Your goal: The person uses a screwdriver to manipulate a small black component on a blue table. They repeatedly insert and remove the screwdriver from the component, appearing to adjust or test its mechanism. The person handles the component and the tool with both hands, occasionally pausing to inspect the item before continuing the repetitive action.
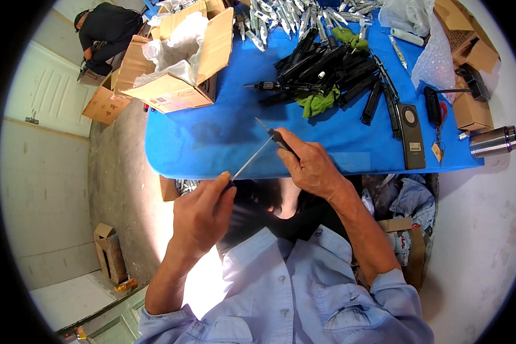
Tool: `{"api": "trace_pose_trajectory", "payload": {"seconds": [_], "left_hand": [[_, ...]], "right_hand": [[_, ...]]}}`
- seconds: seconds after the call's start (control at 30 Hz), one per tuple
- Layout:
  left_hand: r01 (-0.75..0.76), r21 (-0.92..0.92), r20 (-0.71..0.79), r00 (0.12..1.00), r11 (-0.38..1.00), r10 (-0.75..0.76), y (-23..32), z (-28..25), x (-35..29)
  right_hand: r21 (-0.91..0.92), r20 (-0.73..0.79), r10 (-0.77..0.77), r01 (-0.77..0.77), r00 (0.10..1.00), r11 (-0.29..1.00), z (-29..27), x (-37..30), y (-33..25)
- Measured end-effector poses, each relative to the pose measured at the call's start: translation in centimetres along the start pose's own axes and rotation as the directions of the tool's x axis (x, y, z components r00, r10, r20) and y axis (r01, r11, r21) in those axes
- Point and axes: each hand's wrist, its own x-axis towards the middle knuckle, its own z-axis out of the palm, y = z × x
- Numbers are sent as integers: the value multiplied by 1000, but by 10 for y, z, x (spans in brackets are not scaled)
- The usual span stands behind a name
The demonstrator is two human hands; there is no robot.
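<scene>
My left hand (203, 209) is closed round what looks like a screwdriver, its handle mostly hidden in the fingers. The thin metal shaft of the screwdriver (251, 159) slants up to the right. Its far end meets a slim black tool (283, 143) with a narrow metal tip, pinched between the thumb and fingers of my right hand (312, 166). Both hands are over the near edge of a blue-covered table (212, 146). Beyond them lies a heap of similar slim black tools (327, 69), with a green cloth (318, 103) tucked against it.
An open cardboard box (180, 94) holds plastic wrapping at the left. Silver pen-like pieces (286, 17) are heaped at the back. A dark flat device (411, 137), a red-and-black tool (436, 109) and a steel flask (493, 141) are at the right. Another person (109, 34) bends over far left.
</scene>
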Motion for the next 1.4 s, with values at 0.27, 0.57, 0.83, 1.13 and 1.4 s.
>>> {"api": "trace_pose_trajectory", "payload": {"seconds": [0.27,0.57,0.83,1.13,1.4], "left_hand": [[733,-665,588,630,140,-508,-31,-6,3],[435,-510,122,891,742,-438,-19,8,-6],[111,-5,-82,990,994,-111,-13,10,-7],[653,-676,397,714,341,-577,-33,2,5],[403,-384,136,915,831,-380,-25,8,-4]], "right_hand": [[-94,-49,-52,48,997,994,6,1,4],[-79,-43,36,-39,998,996,6,0,-3],[-83,-35,45,-47,998,995,4,0,-4],[-171,-62,-22,11,998,985,8,-1,-4],[-130,-49,7,-14,999,991,7,0,-4]]}}
